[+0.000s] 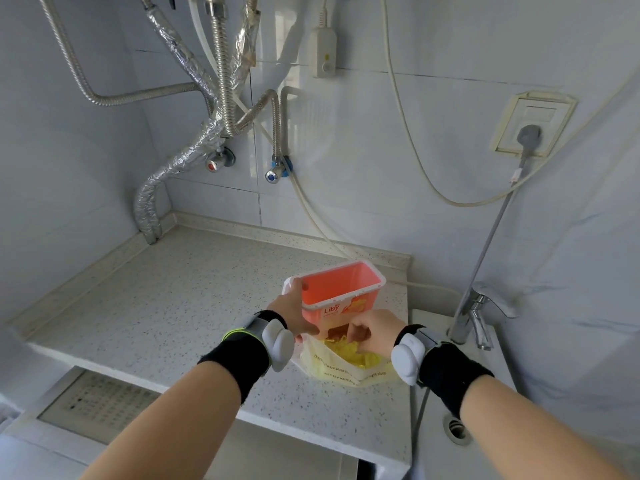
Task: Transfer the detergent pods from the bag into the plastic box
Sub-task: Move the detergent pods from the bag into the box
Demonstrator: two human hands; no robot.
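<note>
Many yellow detergent pods lie heaped inside a pale yellow bag with printed lettering, its mouth open toward the far side, and the bag rests on the speckled tabletop near that surface's right edge. Touching the bag's far side stands the plastic box, pink-orange with a white rim and a label on its near wall; its inside looks bare, and it seems tilted a little toward the camera. The right hand reaches down into the bag's mouth, fingers curled among the pods; whether it has a pod pinched I cannot tell, since the fingers hide what is under them. The left hand is closed on the box's near-left corner, thumb hooked over the rim and fingers down the outer wall. Both wrists carry black bands with white devices strapped on. To the right of the tabletop sits a white sink with a chrome faucet at its far edge and a drain hole near the camera. On the tiled wall beyond hang foil-wrapped pipes and corrugated metal hoses, with two valves, one marked red and one marked blue; farther right a grey plug sits in a wall socket.
</note>
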